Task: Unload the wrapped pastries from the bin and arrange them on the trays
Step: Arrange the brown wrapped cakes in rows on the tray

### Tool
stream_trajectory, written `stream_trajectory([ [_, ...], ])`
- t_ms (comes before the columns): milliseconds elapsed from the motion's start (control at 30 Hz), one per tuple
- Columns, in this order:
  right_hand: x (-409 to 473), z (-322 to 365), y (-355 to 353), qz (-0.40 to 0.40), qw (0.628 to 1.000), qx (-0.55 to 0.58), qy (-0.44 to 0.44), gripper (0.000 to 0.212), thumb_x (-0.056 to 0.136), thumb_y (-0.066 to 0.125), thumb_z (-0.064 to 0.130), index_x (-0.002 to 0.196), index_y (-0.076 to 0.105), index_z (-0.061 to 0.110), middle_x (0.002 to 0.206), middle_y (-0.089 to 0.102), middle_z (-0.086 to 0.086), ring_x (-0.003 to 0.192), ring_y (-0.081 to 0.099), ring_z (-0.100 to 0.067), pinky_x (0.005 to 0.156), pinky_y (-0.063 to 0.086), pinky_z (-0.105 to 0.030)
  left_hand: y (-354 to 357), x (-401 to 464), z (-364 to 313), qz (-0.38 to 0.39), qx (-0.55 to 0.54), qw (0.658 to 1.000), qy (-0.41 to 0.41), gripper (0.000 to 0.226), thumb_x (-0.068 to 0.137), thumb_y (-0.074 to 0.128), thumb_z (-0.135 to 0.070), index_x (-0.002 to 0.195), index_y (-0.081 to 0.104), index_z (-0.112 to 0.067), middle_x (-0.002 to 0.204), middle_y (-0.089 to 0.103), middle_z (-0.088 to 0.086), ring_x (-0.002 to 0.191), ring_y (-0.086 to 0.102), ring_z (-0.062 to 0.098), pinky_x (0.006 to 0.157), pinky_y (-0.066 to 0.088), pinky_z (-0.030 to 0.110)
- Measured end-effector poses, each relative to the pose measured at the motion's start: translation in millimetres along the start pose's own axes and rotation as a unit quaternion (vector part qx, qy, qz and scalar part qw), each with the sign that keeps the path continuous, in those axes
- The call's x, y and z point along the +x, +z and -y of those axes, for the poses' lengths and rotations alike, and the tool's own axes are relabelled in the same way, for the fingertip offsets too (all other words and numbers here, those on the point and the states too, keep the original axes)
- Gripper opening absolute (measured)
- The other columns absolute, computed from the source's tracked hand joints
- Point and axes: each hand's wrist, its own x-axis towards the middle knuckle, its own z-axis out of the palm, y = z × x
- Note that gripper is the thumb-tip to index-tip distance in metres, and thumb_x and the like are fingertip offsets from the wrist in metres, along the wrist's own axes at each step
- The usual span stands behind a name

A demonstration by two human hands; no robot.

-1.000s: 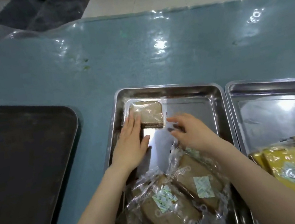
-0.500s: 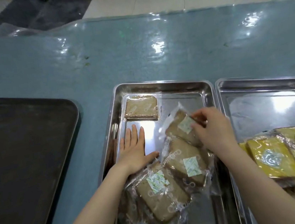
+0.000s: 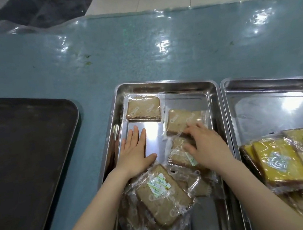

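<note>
A steel tray [image 3: 166,83] in the middle holds brown wrapped pastries. One pastry [image 3: 143,109] lies flat in its far left corner. A second pastry [image 3: 178,120] lies to the right of it, and the fingertips of my right hand [image 3: 207,146] rest on its near edge. My left hand [image 3: 135,154] lies flat, fingers straight, on the bare tray floor. A loose pile of brown pastries [image 3: 162,195] fills the near half of the tray. Another pastry [image 3: 180,153] lies partly under my right hand.
A second steel tray [image 3: 268,81] on the right carries yellow wrapped pastries [image 3: 280,162] in its near part. A dark empty tray [image 3: 24,159] sits at the left. All stand on a teal table covered in shiny plastic [image 3: 138,45]; tiled floor lies beyond.
My right hand has turned over a brown pastry from the pile and laid it flat beside the first one. My left hand stayed flat on the tray floor.
</note>
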Motion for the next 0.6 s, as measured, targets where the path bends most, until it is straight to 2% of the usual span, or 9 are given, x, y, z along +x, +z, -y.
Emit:
stream_trajectory([
  [33,8,-3,2,0.010,1.000,-0.016,0.015,0.050,0.090,0.052,0.042,0.136,0.041,0.027,0.153,0.028,0.006,0.141,0.023,-0.023,0.113,0.022,-0.050,0,0,1,-0.002,-0.005,1.000,0.001,0.090,0.089,0.044,-0.056,0.144,-0.022,-0.030,0.140,-0.040,-0.006,0.128,-0.039,0.011,0.103,-0.023,0.030],
  [100,24,-8,5,0.018,0.999,-0.031,0.028,0.061,0.091,0.049,0.046,0.145,0.026,0.027,0.159,0.006,0.006,0.146,-0.002,-0.022,0.114,0.007,-0.052,0,0,1,-0.007,-0.021,1.000,0.003,0.089,0.089,0.045,-0.055,0.145,-0.019,-0.030,0.142,-0.038,-0.006,0.129,-0.038,0.010,0.103,-0.022,0.029],
  [200,39,-13,4,0.029,0.998,-0.042,0.021,0.070,0.092,0.043,0.052,0.150,0.012,0.028,0.158,-0.010,0.005,0.143,-0.018,-0.023,0.111,-0.005,-0.055,-6,-3,0,-0.016,-0.060,0.998,0.010,0.085,0.090,0.050,-0.048,0.149,-0.009,-0.028,0.150,-0.028,-0.005,0.134,-0.029,0.009,0.106,-0.017,0.029],
  [300,28,-14,1,0.023,0.999,-0.040,-0.018,0.075,0.089,0.037,0.059,0.150,0.000,0.035,0.154,-0.025,0.007,0.137,-0.033,-0.019,0.108,-0.015,-0.052,-21,-13,-3,-0.042,-0.145,0.989,0.001,0.073,0.091,0.056,-0.037,0.150,0.013,-0.026,0.157,-0.001,-0.007,0.142,-0.006,0.007,0.114,0.000,0.029],
  [367,6,-15,1,0.021,0.999,-0.014,-0.043,0.078,0.084,0.038,0.064,0.149,0.005,0.037,0.155,-0.022,0.009,0.139,-0.027,-0.016,0.114,-0.008,-0.049,-31,-24,-6,-0.074,-0.205,0.976,-0.014,0.061,0.091,0.058,-0.031,0.146,0.031,-0.027,0.151,0.026,-0.011,0.137,0.022,0.001,0.108,0.018,0.020],
  [467,-33,-16,3,0.045,0.997,0.019,-0.067,0.077,0.075,0.054,0.067,0.143,0.029,0.040,0.158,0.003,0.009,0.143,-0.002,-0.015,0.115,0.007,-0.038,-40,-49,-13,-0.101,-0.293,0.950,-0.033,0.032,0.090,0.061,-0.025,0.122,0.059,-0.029,0.118,0.060,-0.019,0.100,0.053,-0.014,0.080,0.035,0.001],
  [533,-52,-17,5,0.053,0.996,-0.010,-0.065,0.086,0.069,0.062,0.067,0.143,0.028,0.041,0.153,0.013,0.006,0.139,0.009,-0.018,0.114,0.015,-0.038,-41,-65,-19,-0.124,-0.331,0.934,-0.045,0.009,0.087,0.065,-0.023,0.092,0.071,-0.027,0.086,0.071,-0.015,0.073,0.060,-0.011,0.063,0.040,0.002],
  [600,-59,-16,5,0.061,0.996,-0.030,-0.064,0.094,0.068,0.069,0.060,0.147,0.021,0.039,0.147,0.020,0.005,0.135,0.015,-0.018,0.113,0.020,-0.035,-38,-78,-23,-0.128,-0.334,0.932,-0.052,0.013,0.084,0.068,-0.029,0.073,0.071,-0.022,0.070,0.070,-0.008,0.056,0.057,-0.004,0.054,0.041,0.008],
])
